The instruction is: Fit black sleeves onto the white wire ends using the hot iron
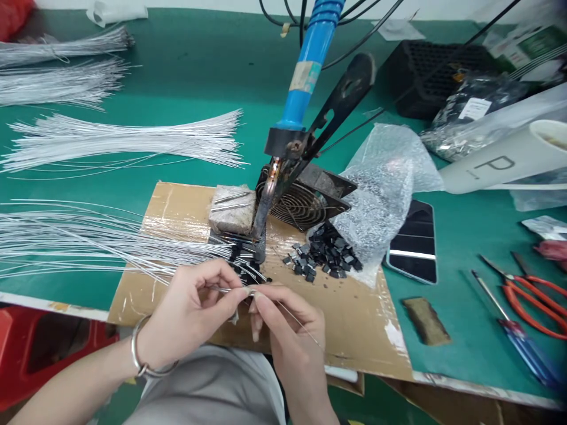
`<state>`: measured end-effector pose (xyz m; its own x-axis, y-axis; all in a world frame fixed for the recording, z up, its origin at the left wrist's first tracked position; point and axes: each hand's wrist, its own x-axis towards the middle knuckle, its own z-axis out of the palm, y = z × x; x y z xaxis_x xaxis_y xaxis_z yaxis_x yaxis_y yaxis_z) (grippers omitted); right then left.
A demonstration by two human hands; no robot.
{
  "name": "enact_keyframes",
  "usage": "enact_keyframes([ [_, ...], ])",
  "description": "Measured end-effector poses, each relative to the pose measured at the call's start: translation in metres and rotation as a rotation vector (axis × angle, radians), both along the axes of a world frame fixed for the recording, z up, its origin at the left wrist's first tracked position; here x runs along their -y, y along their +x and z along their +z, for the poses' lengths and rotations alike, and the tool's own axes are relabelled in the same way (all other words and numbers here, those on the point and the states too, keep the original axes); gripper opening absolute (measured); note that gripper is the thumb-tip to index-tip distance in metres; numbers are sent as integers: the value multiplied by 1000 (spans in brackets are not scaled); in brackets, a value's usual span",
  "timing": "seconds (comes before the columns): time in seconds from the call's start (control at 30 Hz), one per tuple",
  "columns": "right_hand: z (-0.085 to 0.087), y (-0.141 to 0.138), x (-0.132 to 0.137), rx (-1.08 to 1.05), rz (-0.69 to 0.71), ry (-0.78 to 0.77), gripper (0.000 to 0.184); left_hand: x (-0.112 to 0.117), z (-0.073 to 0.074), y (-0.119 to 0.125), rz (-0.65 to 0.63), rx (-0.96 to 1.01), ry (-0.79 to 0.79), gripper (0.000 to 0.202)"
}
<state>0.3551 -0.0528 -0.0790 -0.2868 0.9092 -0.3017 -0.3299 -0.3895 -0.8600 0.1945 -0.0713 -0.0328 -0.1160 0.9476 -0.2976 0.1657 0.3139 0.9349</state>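
My left hand [195, 307] and my right hand [283, 324] meet fingertip to fingertip over the near edge of a cardboard sheet [363, 330]. Both pinch a thin silver wire [305, 327] that trails to the right past my right hand. My left wrist wears a metal bangle [140, 357]. Just beyond the fingers stands a blue-handled soldering iron [305, 77] in its black stand, tip down beside a grey sponge block [233, 209]. A pile of small black parts [325, 257] spills from a bubble-wrap bag [381, 189].
Bundles of white wires [124, 139] lie across the green table on the left. A phone [414, 242], a brown pad [426, 320], red scissors [534, 301] and a blue screwdriver [518, 336] lie at the right. A black tray [438, 68] sits at the back right.
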Motion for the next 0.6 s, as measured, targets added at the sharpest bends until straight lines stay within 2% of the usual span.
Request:
enact_keyframes([
  [0.27,-2,3,-2,-16,39,-7,13,7,-8,-1,-25,-87,32,22],
  [0.6,-6,11,-14,-109,174,-132,20,5,-4,-1,-71,-93,68,17],
])
